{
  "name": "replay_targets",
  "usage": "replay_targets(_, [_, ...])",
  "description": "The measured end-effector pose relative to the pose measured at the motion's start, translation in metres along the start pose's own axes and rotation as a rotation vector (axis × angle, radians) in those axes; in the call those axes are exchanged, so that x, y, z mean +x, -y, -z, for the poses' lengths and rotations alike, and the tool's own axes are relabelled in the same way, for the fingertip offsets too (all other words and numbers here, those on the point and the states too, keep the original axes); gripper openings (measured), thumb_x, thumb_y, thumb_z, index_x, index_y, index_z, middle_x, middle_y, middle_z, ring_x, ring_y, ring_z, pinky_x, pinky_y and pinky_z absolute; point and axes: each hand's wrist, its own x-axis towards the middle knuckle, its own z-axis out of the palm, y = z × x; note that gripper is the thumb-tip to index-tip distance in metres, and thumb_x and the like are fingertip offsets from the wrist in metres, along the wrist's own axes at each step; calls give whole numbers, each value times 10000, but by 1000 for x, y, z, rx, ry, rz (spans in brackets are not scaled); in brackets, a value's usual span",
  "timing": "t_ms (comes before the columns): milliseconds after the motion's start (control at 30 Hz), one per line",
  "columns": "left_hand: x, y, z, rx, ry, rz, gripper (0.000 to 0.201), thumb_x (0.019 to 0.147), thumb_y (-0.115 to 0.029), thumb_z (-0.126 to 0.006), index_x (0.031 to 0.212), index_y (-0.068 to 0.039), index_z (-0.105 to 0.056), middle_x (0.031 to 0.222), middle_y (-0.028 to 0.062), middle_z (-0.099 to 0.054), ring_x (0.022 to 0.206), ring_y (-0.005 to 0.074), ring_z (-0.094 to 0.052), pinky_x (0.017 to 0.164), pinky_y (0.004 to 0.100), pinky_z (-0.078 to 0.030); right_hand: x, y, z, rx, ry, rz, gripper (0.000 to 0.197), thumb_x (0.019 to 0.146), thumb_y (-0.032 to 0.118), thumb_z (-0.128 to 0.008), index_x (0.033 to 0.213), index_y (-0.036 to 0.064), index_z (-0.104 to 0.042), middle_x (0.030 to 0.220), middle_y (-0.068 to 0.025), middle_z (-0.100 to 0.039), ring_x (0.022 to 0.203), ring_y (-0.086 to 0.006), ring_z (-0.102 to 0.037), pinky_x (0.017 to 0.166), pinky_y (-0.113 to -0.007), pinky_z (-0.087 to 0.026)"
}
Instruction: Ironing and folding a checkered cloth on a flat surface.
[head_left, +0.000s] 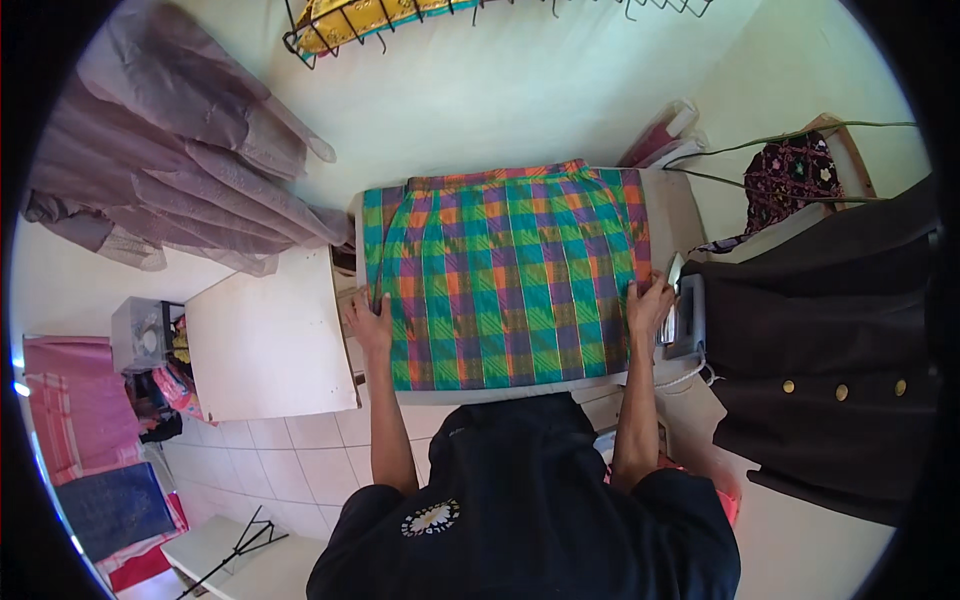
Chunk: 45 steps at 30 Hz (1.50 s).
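A plaid skirt (510, 270) in green, orange and purple, with a gathered waistband at its far end, lies spread over an ironing board (680, 215). At its left edge, my left hand (372, 320) has the thumb on the cloth and the fingers along the outer side, closed on the edge. My right hand (650, 305) takes the opposite edge in much the same way; some fingertips are hidden. Just right of that hand, a clothes iron (685, 310) stands at the board's side, with a pale cord (685, 378) near it.
A dark buttoned garment (830, 350) hangs at the right and a sheer mauve garment (190, 150) at the upper left. Left of the board is a white tabletop (265, 340). A wire rack (400, 20) is on the wall above. Below left stands another white table (245, 570).
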Motion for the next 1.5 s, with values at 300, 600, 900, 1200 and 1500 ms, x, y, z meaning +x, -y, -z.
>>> replay_targets(300, [-74,13,60,2,191,240,529,776,-344,-819,1200,-101,-614,945,144,-620,896,325,-637,819,454,-514,-36,5,41,-336,298,-157,606,860,364,-710,1336,93,-451,1248,-233,-539,1147,-446,-554,912,-568,-484])
replay_targets(600, [-124,29,77,87,182,273,512,756,-378,-837,1022,-12,-597,922,171,-623,851,333,-614,799,452,-506,-75,-37,54,-571,362,-220,653,860,466,-668,1268,1,-459,1195,-232,-577,1136,-453,-566,916,-566,-478])
replay_targets(900, [-133,43,75,-565,130,459,323,834,-230,-808,937,-21,-584,778,73,-650,674,143,-625,628,279,-510,-78,-78,53,140,219,-126,289,832,193,-772,1017,22,-631,839,-138,-700,746,-270,-679,709,-396,-522])
replay_targets(1200, [-134,63,108,-459,443,320,284,887,-235,-759,1037,-22,-646,784,57,-705,611,80,-577,519,239,-448,-87,-91,50,451,52,-132,299,853,139,-760,1103,96,-601,828,-98,-692,730,-175,-647,688,-360,-522])
replay_targets(1500, [-121,64,102,-755,398,420,174,897,-136,-742,958,-36,-613,838,31,-657,692,86,-595,618,249,-502,-89,-86,54,334,41,-144,233,867,105,-734,1025,57,-570,889,-109,-691,789,-173,-652,719,-343,-515])
